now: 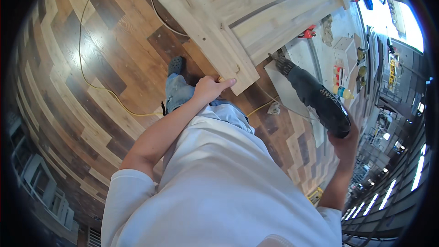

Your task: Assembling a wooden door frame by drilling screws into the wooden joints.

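Note:
A pale wooden framed panel (219, 45) with knots and small dark holes reaches in from the top. At its near corner my left hand (211, 88) is closed on the edge, thumb on top and fingers curled beneath, partly hidden. My right hand (344, 141) is wrapped round the rear of a long black power tool (318, 100). The tool points up and left, its ribbed nose (283, 65) just right of the panel's edge. Its exact kind is unclear, and most of my right fingers are hidden behind its body.
A yellow cord (81, 41) snakes over the wood-plank floor (59, 87) at left. Right of the panel lie a pale board (297, 87), a red tool (308, 32), a bottle with a yellowish top (344, 92) and an open box (344, 52). Crumpled paper (273, 108) lies on the floor.

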`<move>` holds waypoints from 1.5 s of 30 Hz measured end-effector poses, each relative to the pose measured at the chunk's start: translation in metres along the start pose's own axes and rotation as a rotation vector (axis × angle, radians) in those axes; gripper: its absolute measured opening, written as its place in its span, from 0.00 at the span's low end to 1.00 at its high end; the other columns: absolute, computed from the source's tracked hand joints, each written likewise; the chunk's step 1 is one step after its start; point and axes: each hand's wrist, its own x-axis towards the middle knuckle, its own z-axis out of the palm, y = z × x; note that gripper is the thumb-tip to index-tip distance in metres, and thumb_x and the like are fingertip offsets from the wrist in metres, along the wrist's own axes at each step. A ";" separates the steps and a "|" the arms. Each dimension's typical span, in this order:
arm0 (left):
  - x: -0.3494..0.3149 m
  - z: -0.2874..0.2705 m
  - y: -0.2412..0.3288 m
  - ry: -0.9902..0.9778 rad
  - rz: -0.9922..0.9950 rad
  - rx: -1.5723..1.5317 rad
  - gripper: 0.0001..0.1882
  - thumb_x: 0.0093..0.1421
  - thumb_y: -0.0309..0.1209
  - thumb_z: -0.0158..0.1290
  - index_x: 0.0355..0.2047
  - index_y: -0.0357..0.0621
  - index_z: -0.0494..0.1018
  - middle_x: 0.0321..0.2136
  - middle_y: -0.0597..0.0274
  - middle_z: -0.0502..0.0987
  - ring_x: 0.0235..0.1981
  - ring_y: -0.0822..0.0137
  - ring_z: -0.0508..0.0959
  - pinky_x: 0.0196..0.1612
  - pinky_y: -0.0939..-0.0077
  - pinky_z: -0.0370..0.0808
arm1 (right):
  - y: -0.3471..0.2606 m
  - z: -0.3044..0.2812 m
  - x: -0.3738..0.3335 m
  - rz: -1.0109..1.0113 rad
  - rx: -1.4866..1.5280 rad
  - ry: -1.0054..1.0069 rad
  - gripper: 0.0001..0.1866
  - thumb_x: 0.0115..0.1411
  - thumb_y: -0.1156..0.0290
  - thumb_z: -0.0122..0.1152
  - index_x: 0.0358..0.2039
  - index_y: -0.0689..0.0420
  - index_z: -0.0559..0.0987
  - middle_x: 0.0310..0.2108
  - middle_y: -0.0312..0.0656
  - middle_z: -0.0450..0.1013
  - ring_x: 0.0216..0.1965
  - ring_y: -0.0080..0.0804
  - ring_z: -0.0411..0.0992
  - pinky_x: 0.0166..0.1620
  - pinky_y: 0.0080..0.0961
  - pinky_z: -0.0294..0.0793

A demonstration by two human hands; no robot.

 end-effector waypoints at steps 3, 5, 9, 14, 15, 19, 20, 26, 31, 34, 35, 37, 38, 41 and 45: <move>0.000 0.006 -0.001 0.038 -0.026 -0.038 0.30 0.48 0.57 0.61 0.31 0.36 0.79 0.21 0.60 0.79 0.21 0.70 0.78 0.29 0.75 0.75 | 0.081 0.024 -0.056 0.294 0.220 0.100 0.29 0.39 0.82 0.63 0.48 0.63 0.75 0.37 0.37 0.78 0.39 0.24 0.74 0.46 0.23 0.71; -0.007 0.009 0.003 0.066 -0.040 -0.190 0.24 0.51 0.51 0.62 0.26 0.38 0.78 0.18 0.64 0.76 0.19 0.73 0.75 0.24 0.78 0.72 | 0.108 0.056 -0.084 0.343 0.405 0.198 0.28 0.38 0.81 0.65 0.45 0.64 0.76 0.36 0.38 0.78 0.38 0.24 0.75 0.44 0.22 0.72; -0.009 0.013 0.003 0.072 -0.042 -0.209 0.25 0.54 0.52 0.59 0.27 0.37 0.75 0.19 0.64 0.75 0.18 0.73 0.74 0.22 0.79 0.73 | 0.113 0.110 -0.118 0.388 0.863 0.360 0.27 0.34 0.85 0.63 0.41 0.64 0.77 0.33 0.40 0.77 0.33 0.30 0.77 0.41 0.27 0.76; 0.000 0.004 -0.018 0.026 -0.173 -0.377 0.37 0.55 0.66 0.49 0.30 0.37 0.73 0.24 0.53 0.79 0.22 0.63 0.79 0.25 0.70 0.79 | 0.140 0.141 -0.146 0.390 1.031 0.402 0.27 0.34 0.83 0.57 0.41 0.65 0.75 0.31 0.43 0.76 0.31 0.33 0.77 0.38 0.26 0.77; -0.006 0.009 -0.011 0.095 -0.138 -0.378 0.37 0.56 0.67 0.46 0.30 0.38 0.73 0.24 0.53 0.79 0.22 0.63 0.79 0.25 0.70 0.79 | 0.147 0.149 -0.151 0.408 1.103 0.457 0.28 0.34 0.80 0.55 0.42 0.66 0.74 0.31 0.44 0.76 0.30 0.34 0.76 0.36 0.27 0.78; -0.009 -0.020 -0.044 0.255 -0.071 -0.165 0.30 0.63 0.58 0.44 0.31 0.40 0.76 0.17 0.59 0.76 0.18 0.68 0.77 0.22 0.72 0.77 | 0.156 0.166 -0.147 0.350 1.287 0.594 0.29 0.35 0.80 0.53 0.44 0.66 0.73 0.33 0.45 0.75 0.32 0.35 0.75 0.37 0.28 0.78; -0.013 -0.023 -0.050 0.290 -0.017 -0.021 0.27 0.64 0.54 0.45 0.31 0.40 0.77 0.16 0.60 0.75 0.17 0.69 0.76 0.22 0.72 0.75 | 0.158 0.164 -0.146 0.336 1.364 0.586 0.29 0.33 0.82 0.56 0.44 0.65 0.74 0.33 0.45 0.75 0.34 0.34 0.75 0.40 0.26 0.74; -0.053 0.006 -0.009 0.428 0.342 0.382 0.16 0.63 0.40 0.51 0.28 0.40 0.77 0.16 0.59 0.73 0.17 0.71 0.73 0.24 0.73 0.70 | 0.179 0.171 -0.154 0.352 1.429 0.688 0.31 0.34 0.82 0.54 0.46 0.67 0.72 0.34 0.47 0.75 0.33 0.36 0.76 0.36 0.28 0.78; -0.059 -0.012 0.063 0.463 0.701 0.374 0.09 0.60 0.33 0.56 0.30 0.38 0.77 0.20 0.60 0.76 0.22 0.73 0.74 0.27 0.76 0.71 | 0.162 0.169 -0.141 0.457 1.510 0.715 0.35 0.32 0.83 0.52 0.49 0.67 0.67 0.32 0.49 0.72 0.31 0.41 0.75 0.33 0.32 0.79; -0.027 -0.056 0.120 0.552 0.742 0.385 0.08 0.59 0.31 0.56 0.32 0.38 0.78 0.23 0.61 0.78 0.24 0.73 0.76 0.30 0.76 0.73 | 0.152 0.173 -0.130 0.382 1.446 0.679 0.33 0.36 0.77 0.53 0.49 0.66 0.69 0.33 0.46 0.71 0.32 0.38 0.74 0.35 0.32 0.79; -0.003 -0.081 0.131 0.616 0.782 0.368 0.08 0.58 0.31 0.56 0.33 0.38 0.78 0.24 0.63 0.78 0.26 0.74 0.76 0.32 0.77 0.73 | 0.146 0.176 -0.123 0.361 1.442 0.690 0.33 0.36 0.76 0.53 0.49 0.66 0.69 0.33 0.46 0.71 0.33 0.38 0.74 0.36 0.31 0.78; 0.040 -0.122 0.176 0.644 0.797 0.381 0.10 0.58 0.32 0.57 0.35 0.38 0.78 0.25 0.63 0.79 0.26 0.73 0.77 0.32 0.78 0.74 | 0.133 0.176 -0.111 0.314 1.485 0.671 0.33 0.36 0.76 0.54 0.49 0.66 0.69 0.33 0.46 0.71 0.34 0.38 0.73 0.36 0.30 0.77; 0.064 -0.142 0.201 0.650 0.767 0.381 0.12 0.57 0.34 0.58 0.37 0.38 0.77 0.28 0.60 0.80 0.28 0.71 0.78 0.34 0.76 0.75 | 0.126 0.179 -0.106 0.351 1.501 0.727 0.33 0.36 0.75 0.55 0.49 0.66 0.69 0.34 0.46 0.71 0.34 0.38 0.73 0.35 0.29 0.77; 0.148 -0.213 0.259 0.708 0.742 0.473 0.17 0.56 0.37 0.58 0.42 0.40 0.76 0.35 0.53 0.79 0.34 0.62 0.79 0.39 0.70 0.75 | 0.079 0.173 -0.080 0.423 1.520 0.817 0.32 0.37 0.74 0.56 0.48 0.66 0.69 0.35 0.46 0.72 0.33 0.37 0.73 0.34 0.28 0.76; 0.257 -0.283 0.335 0.812 0.679 0.742 0.24 0.54 0.40 0.57 0.50 0.46 0.72 0.49 0.46 0.73 0.48 0.51 0.75 0.51 0.61 0.72 | 0.046 0.178 -0.060 0.533 1.528 0.910 0.36 0.35 0.72 0.56 0.51 0.65 0.68 0.37 0.47 0.72 0.36 0.39 0.74 0.36 0.28 0.78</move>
